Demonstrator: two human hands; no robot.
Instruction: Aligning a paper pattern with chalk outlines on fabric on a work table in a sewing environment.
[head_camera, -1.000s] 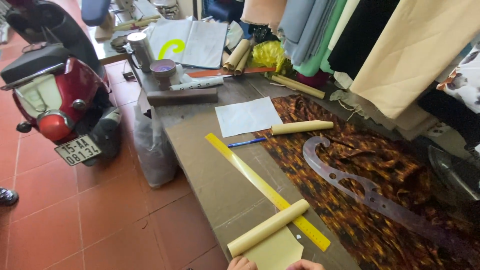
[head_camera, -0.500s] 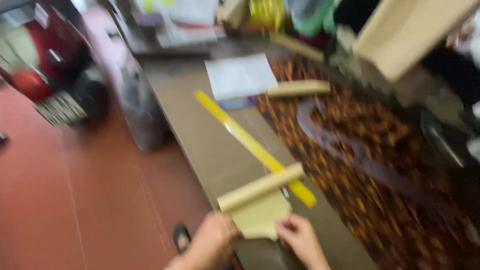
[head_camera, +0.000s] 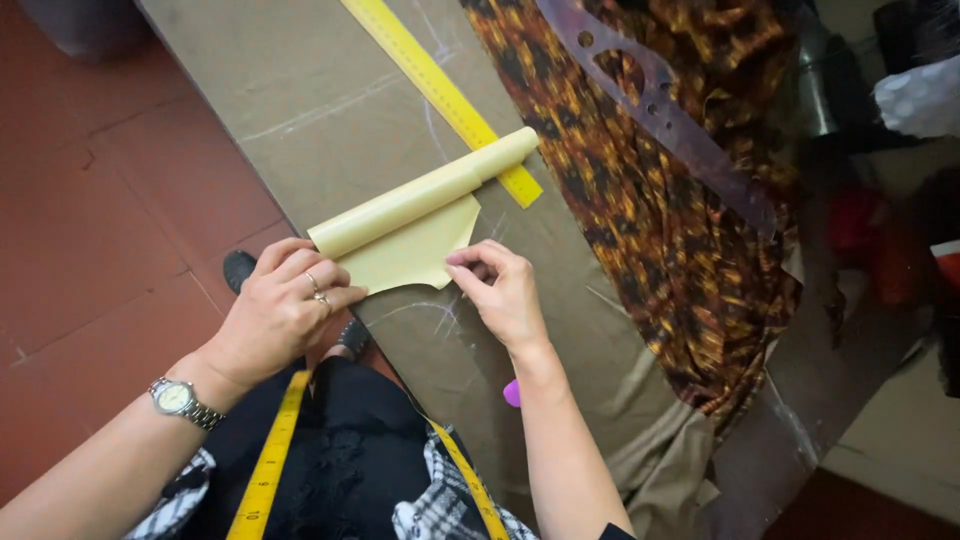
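Note:
A pale yellow roll of pattern paper (head_camera: 420, 195) lies slantwise on the brown table (head_camera: 300, 110), its loose flap spread toward me. My left hand (head_camera: 285, 310) rests on the flap's left corner at the table edge, fingers curled over it. My right hand (head_camera: 505, 290) presses fingertips on the flap's right lower edge. A yellow ruler (head_camera: 440, 95) runs under the roll's far end.
Leopard-print fabric (head_camera: 640, 220) covers the right of the table, with a clear curved ruler (head_camera: 660, 110) on it. A yellow tape measure (head_camera: 265, 465) hangs round my neck. Red tiled floor (head_camera: 100, 230) lies to the left. A pink object (head_camera: 512, 393) sits by my right wrist.
The view dropped from the whole workshop down to the roll. Both my hands came in from the bottom edge and settled on the paper's loose flap.

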